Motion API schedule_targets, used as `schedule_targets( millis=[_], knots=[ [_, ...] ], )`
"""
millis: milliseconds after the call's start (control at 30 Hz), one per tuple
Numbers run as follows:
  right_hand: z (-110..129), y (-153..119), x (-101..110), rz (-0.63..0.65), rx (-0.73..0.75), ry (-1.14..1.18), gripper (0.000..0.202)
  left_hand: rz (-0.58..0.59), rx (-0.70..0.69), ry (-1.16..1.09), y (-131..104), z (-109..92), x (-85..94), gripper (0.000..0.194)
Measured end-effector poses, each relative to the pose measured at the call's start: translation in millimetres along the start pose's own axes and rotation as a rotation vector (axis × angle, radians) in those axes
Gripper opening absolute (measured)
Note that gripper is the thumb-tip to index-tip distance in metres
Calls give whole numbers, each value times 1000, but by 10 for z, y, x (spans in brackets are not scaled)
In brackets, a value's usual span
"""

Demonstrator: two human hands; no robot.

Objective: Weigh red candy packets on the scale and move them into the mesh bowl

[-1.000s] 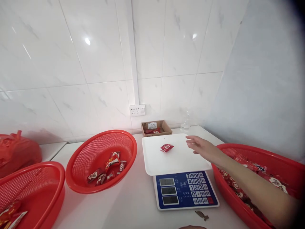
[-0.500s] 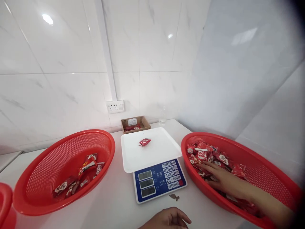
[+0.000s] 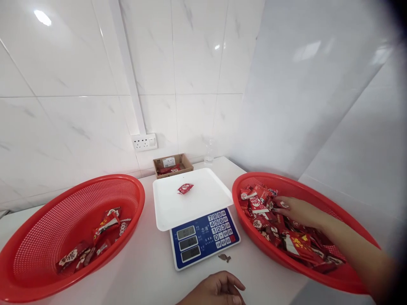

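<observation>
left hand (image 3: pixel 216 290): mine, resting palm-down on the desk (image 3: pixel 149 271) at the near edge. Fingers loosely curled, holding nothing.
brown scrap (image 3: pixel 224 257): small bit on the desk just beyond my left hand, in front of the scale.
scale (image 3: pixel 203 237): blue keypad panel with number keys 0–9 and three small displays; digits too small to read. Two Chinese characters printed beside the displays, not legible enough to quote.
left basket (image 3: pixel 47 237): red mesh, a few red wrapped packets (image 3: pixel 104 224) at its bottom, well apart from both hands.
right hand (image 3: pixel 297 210): mine, reaching from the right into the right basket (image 3: pixel 318 271). Fingers spread flat on the pile, not closed on any packet that I can see.
packet pile (image 3: pixel 270 216): red wrappers with white and yellow print, directly under and left of my fingertips (image 3: pixel 280 205). They lie every way, no common long axis. Print unreadable.
nearer hand: right, touching the pile; left is well apart.
white tray (image 3: pixel 168 207): on the scale, one red packet (image 3: pixel 185 188) on it, long axis roughly left-right, left of and beyond my right hand.
cardboard box (image 3: pixel 173 164): by the wall, white label unreadable, red packets inside.
far: wall socket (image 3: pixel 144 142), clear bottle (image 3: pixel 209 152).
</observation>
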State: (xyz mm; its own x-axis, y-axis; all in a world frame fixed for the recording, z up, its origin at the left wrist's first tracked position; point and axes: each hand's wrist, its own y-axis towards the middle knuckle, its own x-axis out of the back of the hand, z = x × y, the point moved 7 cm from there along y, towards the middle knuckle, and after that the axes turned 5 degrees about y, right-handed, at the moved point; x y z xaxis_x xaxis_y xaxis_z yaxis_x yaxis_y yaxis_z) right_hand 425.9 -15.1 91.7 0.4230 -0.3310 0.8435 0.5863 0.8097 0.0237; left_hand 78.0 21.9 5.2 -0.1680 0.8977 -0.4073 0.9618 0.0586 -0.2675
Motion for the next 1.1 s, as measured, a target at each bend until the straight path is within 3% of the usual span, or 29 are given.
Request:
schedule_targets(
  millis=[167,333,600,833,1100],
  knots=[
    [233,183,-520,239,-90,-166,78,3,-12,-12,15,-31,-5,56],
    [256,183,-641,257,-146,-216,90,0,-2,-34,44,11,8,55],
    [353,179,-520,198,-43,-103,86,15,-15,-20,38,16,-4,51],
    [256,313,-183,23,-32,-118,22,7,34,-45,45,20,27,53],
    [199,226,269,-186,-223,-258,36,11,29,-9,72,46,42,51]
  ],
)
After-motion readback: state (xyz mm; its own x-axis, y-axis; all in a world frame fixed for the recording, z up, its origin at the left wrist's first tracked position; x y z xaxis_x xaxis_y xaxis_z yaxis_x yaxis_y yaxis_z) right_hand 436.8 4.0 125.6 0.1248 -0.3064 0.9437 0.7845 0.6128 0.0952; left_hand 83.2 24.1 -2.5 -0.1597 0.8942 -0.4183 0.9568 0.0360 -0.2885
